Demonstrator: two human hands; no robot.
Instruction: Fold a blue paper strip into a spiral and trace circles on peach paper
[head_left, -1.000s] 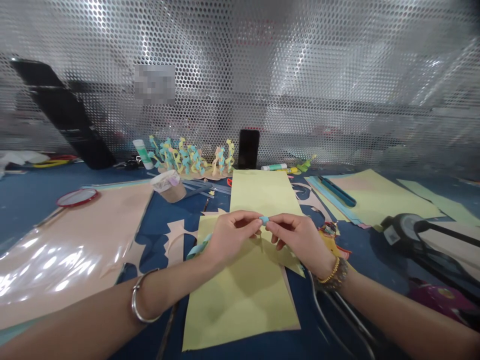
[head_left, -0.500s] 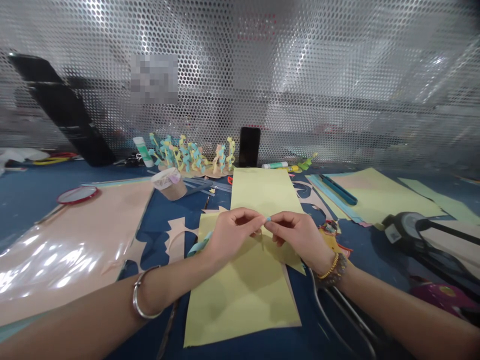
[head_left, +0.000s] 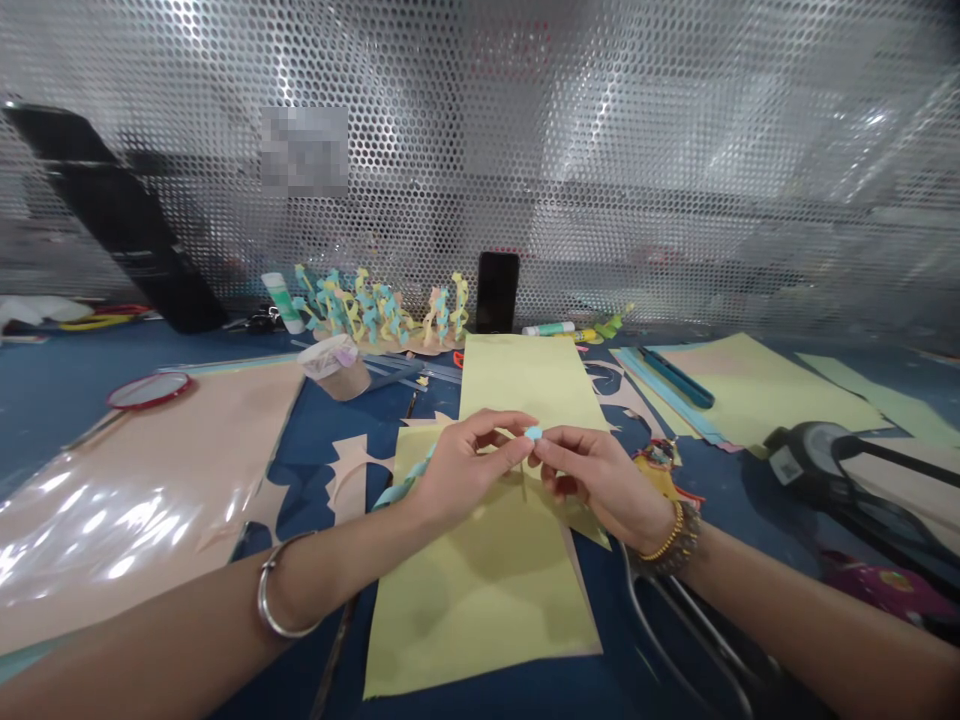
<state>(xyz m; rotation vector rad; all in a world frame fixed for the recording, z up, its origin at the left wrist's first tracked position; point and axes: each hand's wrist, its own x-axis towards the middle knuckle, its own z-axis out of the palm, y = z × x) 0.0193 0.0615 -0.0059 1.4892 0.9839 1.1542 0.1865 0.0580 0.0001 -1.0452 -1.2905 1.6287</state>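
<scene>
My left hand (head_left: 469, 470) and my right hand (head_left: 600, 478) meet above a sheet of pale yellow paper (head_left: 480, 610). Their fingertips pinch a small curled light-blue paper strip (head_left: 533, 433), which is mostly hidden by the fingers. A longer blue-green paper strip (head_left: 403, 480) lies just beside my left hand, on the edge of the yellow sheet. Behind my hands, a second yellow sheet (head_left: 525, 375) stretches towards the back. A metal bangle (head_left: 274, 590) circles my left wrist, and beaded bracelets (head_left: 671, 540) circle my right.
Paper curl sculptures (head_left: 360, 315) stand at the back beside a black phone (head_left: 497, 292) and a glue stick (head_left: 275, 303). A paper cup (head_left: 337, 372) stands nearby. Metal scissors (head_left: 675, 620) lie below my right hand. A glossy pink sheet (head_left: 135, 500) covers the left.
Both hands have risen slightly, and the small blue strip now shows a little more above my fingertips. My left fingers have shifted around it.
</scene>
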